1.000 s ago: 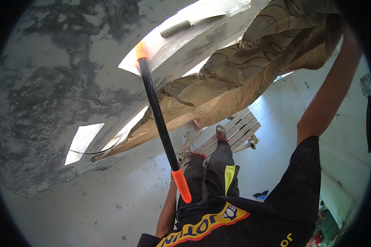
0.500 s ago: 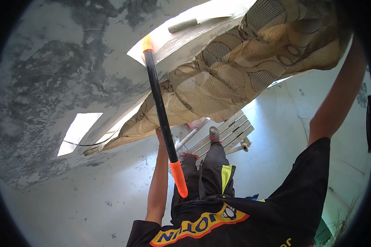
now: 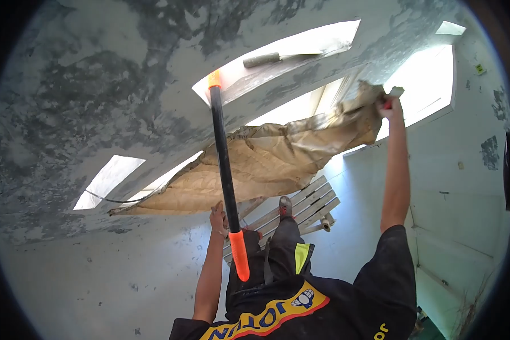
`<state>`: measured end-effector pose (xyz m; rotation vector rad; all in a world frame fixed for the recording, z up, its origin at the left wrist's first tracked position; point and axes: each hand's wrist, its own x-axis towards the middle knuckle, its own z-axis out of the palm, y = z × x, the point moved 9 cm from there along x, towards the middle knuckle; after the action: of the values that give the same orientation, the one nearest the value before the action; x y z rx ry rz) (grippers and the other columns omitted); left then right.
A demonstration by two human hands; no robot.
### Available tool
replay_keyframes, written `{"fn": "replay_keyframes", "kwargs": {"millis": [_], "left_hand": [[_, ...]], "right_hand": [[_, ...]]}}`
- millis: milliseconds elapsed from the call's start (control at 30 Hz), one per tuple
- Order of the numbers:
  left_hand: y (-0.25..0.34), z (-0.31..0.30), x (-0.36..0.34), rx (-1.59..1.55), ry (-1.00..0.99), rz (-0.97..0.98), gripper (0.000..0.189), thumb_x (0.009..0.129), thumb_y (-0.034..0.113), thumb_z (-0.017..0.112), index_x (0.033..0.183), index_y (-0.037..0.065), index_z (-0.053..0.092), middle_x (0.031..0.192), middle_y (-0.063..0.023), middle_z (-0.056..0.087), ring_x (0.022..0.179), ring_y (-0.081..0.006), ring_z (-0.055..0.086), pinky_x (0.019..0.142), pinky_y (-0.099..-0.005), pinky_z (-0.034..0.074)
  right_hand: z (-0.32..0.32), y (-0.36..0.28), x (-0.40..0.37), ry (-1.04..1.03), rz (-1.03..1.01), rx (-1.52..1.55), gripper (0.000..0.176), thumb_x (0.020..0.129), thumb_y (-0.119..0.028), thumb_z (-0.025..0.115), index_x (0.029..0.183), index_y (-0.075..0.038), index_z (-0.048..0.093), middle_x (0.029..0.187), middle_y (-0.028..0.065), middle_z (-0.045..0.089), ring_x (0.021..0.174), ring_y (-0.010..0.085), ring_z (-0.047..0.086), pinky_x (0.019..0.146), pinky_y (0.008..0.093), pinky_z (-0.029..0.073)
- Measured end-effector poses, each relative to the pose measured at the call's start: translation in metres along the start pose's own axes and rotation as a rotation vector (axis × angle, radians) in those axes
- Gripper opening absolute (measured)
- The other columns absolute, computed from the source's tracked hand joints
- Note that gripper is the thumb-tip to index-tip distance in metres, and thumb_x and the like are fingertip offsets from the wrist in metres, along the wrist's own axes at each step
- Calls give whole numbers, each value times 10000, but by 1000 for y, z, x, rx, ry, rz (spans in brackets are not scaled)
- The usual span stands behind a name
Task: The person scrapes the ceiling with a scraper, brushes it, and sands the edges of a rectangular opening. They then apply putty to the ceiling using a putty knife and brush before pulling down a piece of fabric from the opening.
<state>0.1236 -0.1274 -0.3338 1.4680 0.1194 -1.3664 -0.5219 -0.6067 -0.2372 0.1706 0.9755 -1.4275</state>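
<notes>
My left hand [image 3: 217, 214] grips a black pole [image 3: 224, 158] just above its orange lower grip. The pole's orange top end leans against a window sill. My right hand [image 3: 390, 105] is raised at arm's length and holds one end of a beige patterned curtain [image 3: 255, 170] by the bright window [image 3: 430, 79]. The curtain hangs stretched along the wall, and its far end reaches the lower left window opening. My legs stand on a wooden slatted platform [image 3: 311, 201].
A tool with a grey handle [image 3: 263, 59] lies on the sill of the upper opening. The grey patchy plastered wall [image 3: 96, 85] has a small opening [image 3: 107, 181] at the left. A pale wall with dark marks [image 3: 481, 153] stands at the right.
My right hand has carried the curtain end away from the camera toward the window, so the curtain now hangs stretched. My left hand has risen along the pole.
</notes>
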Motion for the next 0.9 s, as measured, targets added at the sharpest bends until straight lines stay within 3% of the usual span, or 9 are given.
{"fn": "replay_keyframes", "kwargs": {"millis": [67,133,200,400,467,533,633,767,900], "left_hand": [[-16,9,-5,-42,-111,-61,287,942,328,620,1081,81,663,564,38,436,412,-68,393,365,-262,273],[-27,-14,11,416,126,68,339,966,369,577,916,52,684,591,-9,540,495,-128,533,431,-299,377],[-45,-19,25,463,56,108,295,924,324,649,1142,130,598,591,53,331,399,-92,294,355,-273,226],[-71,-37,29,766,-14,130,275,944,346,617,1105,126,591,574,54,352,366,-83,313,345,-252,237],[-69,-56,21,697,75,33,409,978,398,559,993,5,672,755,-52,642,708,-140,606,668,-352,494],[-88,-92,38,608,78,35,349,961,346,594,1021,9,660,768,-41,642,703,-143,605,668,-325,493],[-73,-95,14,615,119,168,269,921,330,631,923,63,660,702,-4,587,494,-86,485,444,-266,387],[-71,-107,-10,666,177,116,259,903,330,651,812,90,620,642,21,529,439,-63,421,381,-265,315],[-86,-140,-4,834,222,93,346,892,360,664,716,105,511,619,27,499,504,-79,459,454,-278,356]], "right_hand": [[-12,41,17,-148,111,-6,250,975,-120,448,1170,-14,564,1082,163,576,953,283,591,908,479,528],[-26,69,18,-95,86,-159,260,989,-145,441,1193,-61,577,1044,156,591,890,250,589,882,505,525],[-37,91,13,-89,116,-223,256,977,-138,469,1206,-88,571,1014,147,604,878,250,602,877,526,514],[-79,181,0,-95,262,-661,396,933,-77,494,1326,-109,532,1087,74,628,957,233,619,1006,509,400],[-99,208,5,-61,296,-711,386,925,-73,485,1297,-138,564,1095,67,628,966,210,616,992,474,406],[-113,222,3,9,322,-777,389,930,-87,491,1298,-181,573,1102,27,629,987,199,608,983,534,390],[-110,230,-11,8,356,-977,370,943,-135,498,1291,-223,583,1170,14,606,1082,217,565,990,607,356],[-78,209,5,-39,106,-743,321,964,-166,501,1274,-200,577,1185,33,607,1086,219,566,968,679,319],[6,118,-25,-143,-265,-185,329,968,-185,574,1286,-99,584,1200,71,596,1139,251,531,966,481,439]]}}
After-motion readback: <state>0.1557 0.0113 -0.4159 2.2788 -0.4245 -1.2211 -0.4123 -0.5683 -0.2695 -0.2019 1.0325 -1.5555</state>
